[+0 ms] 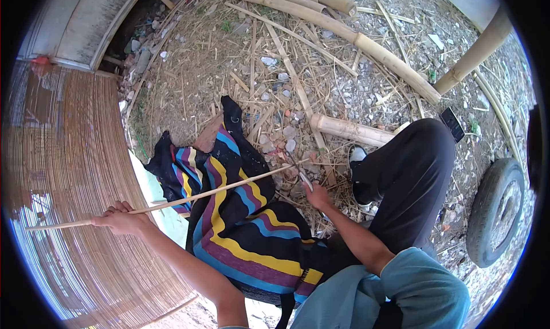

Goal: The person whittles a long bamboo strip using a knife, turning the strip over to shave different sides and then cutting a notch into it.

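A long thin bamboo strip (200,195) runs from the far left, over a striped cloth (252,250) on the lap, to the middle of the view. My left hand (121,219) is closed around the strip near its left end. My right hand (317,196) is closed on the handle of a knife (306,180), whose dark blade is at the strip's right end. Whether the blade touches the strip is hard to tell.
Woven slatted screen (74,157) at left. Bamboo poles (384,54) lie across the top right; a shorter bamboo piece (352,131) is near the knee. A tyre (495,213) lies at right, a phone-like dark object (452,124) above it. Straw and stones litter the ground.
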A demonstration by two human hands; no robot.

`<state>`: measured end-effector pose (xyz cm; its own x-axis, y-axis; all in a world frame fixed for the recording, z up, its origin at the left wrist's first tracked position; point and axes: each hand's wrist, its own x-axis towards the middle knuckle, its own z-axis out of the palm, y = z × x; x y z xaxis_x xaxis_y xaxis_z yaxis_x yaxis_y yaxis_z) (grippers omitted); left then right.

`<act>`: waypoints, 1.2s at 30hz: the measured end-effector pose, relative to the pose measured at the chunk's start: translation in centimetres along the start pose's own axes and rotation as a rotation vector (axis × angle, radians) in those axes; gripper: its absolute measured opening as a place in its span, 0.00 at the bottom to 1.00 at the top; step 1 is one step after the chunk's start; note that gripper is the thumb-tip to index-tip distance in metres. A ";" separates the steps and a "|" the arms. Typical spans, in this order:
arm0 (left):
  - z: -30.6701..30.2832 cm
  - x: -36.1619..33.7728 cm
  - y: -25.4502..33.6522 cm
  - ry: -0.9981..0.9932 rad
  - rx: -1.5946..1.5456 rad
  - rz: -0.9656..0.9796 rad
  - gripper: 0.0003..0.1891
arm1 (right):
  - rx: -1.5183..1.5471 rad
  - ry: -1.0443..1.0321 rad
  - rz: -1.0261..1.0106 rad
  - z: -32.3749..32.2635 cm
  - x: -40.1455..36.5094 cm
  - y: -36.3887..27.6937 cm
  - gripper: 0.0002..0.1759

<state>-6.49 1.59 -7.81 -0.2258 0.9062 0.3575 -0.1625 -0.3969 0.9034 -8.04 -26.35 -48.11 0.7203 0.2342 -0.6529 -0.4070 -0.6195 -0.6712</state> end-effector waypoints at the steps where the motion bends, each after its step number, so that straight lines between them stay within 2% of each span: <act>1: 0.0 -0.3 0.1 -0.005 0.010 0.029 0.28 | 0.029 -0.046 -0.011 -1.5 -1.9 -2.7 0.31; 2: -0.2 -0.4 0.2 -0.003 0.017 0.025 0.28 | 0.024 -0.049 -0.005 -0.7 -2.5 -3.5 0.31; 4: -0.1 -0.3 0.1 -0.033 0.021 0.038 0.28 | 0.122 -0.030 -0.264 0.3 -3.0 -5.6 0.27; 6: 0.1 -0.5 0.3 -0.014 0.018 0.048 0.28 | 0.128 -0.145 -0.340 -0.1 -4.0 -7.6 0.28; 8: 0.2 -0.4 0.0 0.005 0.019 0.059 0.28 | 0.119 -0.177 -0.354 -0.4 -4.1 -7.7 0.27; 10: -0.4 0.4 -0.3 -0.019 0.050 0.035 0.27 | 0.058 0.022 -0.293 0.4 -2.7 -4.8 0.27; 11: -0.8 0.7 -0.5 -0.018 0.060 0.034 0.27 | 0.085 0.038 -0.096 0.8 -0.8 -2.0 0.30; 13: -0.9 1.3 -1.0 -0.105 -0.013 0.022 0.26 | -0.065 -0.077 0.068 -1.7 2.3 3.4 0.34; 14: 0.0 0.9 -0.6 -0.116 -0.027 0.023 0.26 | -0.053 -0.065 0.064 -1.3 3.2 3.1 0.34; 16: 0.7 -0.7 0.3 0.029 0.032 0.031 0.26 | -0.034 -0.026 0.055 -0.8 3.8 3.3 0.36; 17: 0.3 -0.8 0.2 0.035 0.046 0.027 0.26 | 0.013 -0.036 0.138 0.4 4.1 3.2 0.36; 20: 1.1 -0.5 0.1 -0.003 0.001 0.053 0.26 | 0.075 -0.016 0.122 0.4 1.5 1.7 0.36; 21: 1.1 -0.5 0.1 0.006 -0.008 0.047 0.26 | 0.014 0.075 0.017 1.7 2.0 2.7 0.35; 22: 1.0 -0.6 0.1 0.017 -0.007 0.038 0.26 | 0.017 0.072 0.026 1.4 1.0 1.4 0.35; 25: 0.8 -0.5 0.1 -0.006 -0.009 0.049 0.27 | 0.127 0.006 -0.110 0.4 -1.5 -3.7 0.32; 27: 0.9 -0.6 0.1 0.002 -0.004 0.042 0.27 | 0.184 -0.084 -0.363 0.4 -2.1 -5.4 0.30; 28: 0.8 -0.6 0.1 0.006 0.005 0.040 0.27 | 0.184 -0.087 -0.359 0.3 -2.0 -5.2 0.30; 30: 0.9 -0.4 -0.1 0.033 0.008 0.032 0.27 | -0.039 -0.049 -0.331 -0.7 -1.5 -4.0 0.30; 31: 0.8 -0.3 -0.1 0.059 0.011 0.026 0.27 | -0.048 0.012 -0.177 -0.3 -0.5 -1.8 0.31; 33: 0.2 -0.1 -0.3 0.047 0.033 0.038 0.28 | -0.133 -0.053 0.180 -2.6 2.2 3.6 0.35; 36: 1.6 0.0 -0.3 0.017 0.016 0.053 0.28 | -0.182 -0.029 0.119 -4.3 3.0 4.5 0.38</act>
<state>-4.90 1.91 -7.69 -0.2495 0.8815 0.4009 -0.1346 -0.4415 0.8871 -5.33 -31.63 -51.60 0.6559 0.1710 -0.7352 -0.3782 -0.7685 -0.5162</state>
